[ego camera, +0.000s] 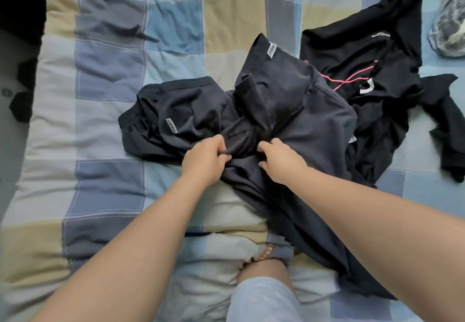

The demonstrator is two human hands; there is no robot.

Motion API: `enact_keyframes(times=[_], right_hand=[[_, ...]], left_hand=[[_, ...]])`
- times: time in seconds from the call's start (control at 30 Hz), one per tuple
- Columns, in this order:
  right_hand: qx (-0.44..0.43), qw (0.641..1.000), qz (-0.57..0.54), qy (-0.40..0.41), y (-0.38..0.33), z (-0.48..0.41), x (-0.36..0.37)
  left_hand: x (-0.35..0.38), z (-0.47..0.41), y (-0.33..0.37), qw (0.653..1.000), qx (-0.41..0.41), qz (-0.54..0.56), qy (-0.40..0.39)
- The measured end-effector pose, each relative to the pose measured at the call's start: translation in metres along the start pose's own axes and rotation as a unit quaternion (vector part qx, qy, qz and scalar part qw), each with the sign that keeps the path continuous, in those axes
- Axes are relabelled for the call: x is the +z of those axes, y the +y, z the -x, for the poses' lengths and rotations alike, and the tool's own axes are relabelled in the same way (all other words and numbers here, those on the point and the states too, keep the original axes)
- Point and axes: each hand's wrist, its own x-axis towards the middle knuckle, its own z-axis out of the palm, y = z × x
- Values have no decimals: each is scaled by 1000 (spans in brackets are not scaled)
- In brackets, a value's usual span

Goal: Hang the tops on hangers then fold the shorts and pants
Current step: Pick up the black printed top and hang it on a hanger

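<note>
- The bed fills nearly the whole view, covered by a quilt checked in blue, grey, cream and tan, with wrinkles across it.
- A heap of grey clothes lies on the quilt at the middle. One part spreads to the left with an elastic waistband showing, another rises folded at the top, and a long part trails toward the lower right corner, under my right forearm.
- A black top lies crumpled just right of the heap and touching it. It has thin pink lines and a white mark on it, and one sleeve reaches out toward the right edge.
- My leg shows at the bottom edge, in pale blue shorts, resting on the quilt.
- A crinkled clear plastic bag sits at the upper right edge, well apart from the heap.
- My left hand is on the near edge of the heap, its fingers curled round a bunched fold of the grey cloth.
- My right hand is just beside it, fingers and thumb dug into the same cloth and gripping it. The two hands are near each other but not touching.
- Two small silver labels show on the heap, one on the left part and one at the top. I cannot read either.
</note>
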Motion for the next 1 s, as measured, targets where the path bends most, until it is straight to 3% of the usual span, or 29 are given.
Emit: enact_keyframes(times=[0.13,0.27,0.4,0.5,0.7,0.83,1.0], right_hand=[[-3,1000,-24,4,20,32,1],[23,990,-139,14,34,76,9],[36,956,-289,-17,46,139,15],[13,915,-402,-32,52,189,17],[-44,851,-522,-37,73,276,6],[28,840,-531,104,78,311,0],[122,775,-557,272,107,341,-25]], left_hand=[[-6,46,18,995,57,50,-70],[0,90,40,993,104,50,-33],[-5,133,72,984,86,106,-113],[-17,161,104,977,87,145,-127],[-50,209,183,900,56,401,-160],[-72,220,241,818,29,522,-239],[-90,231,300,783,50,549,-289]])
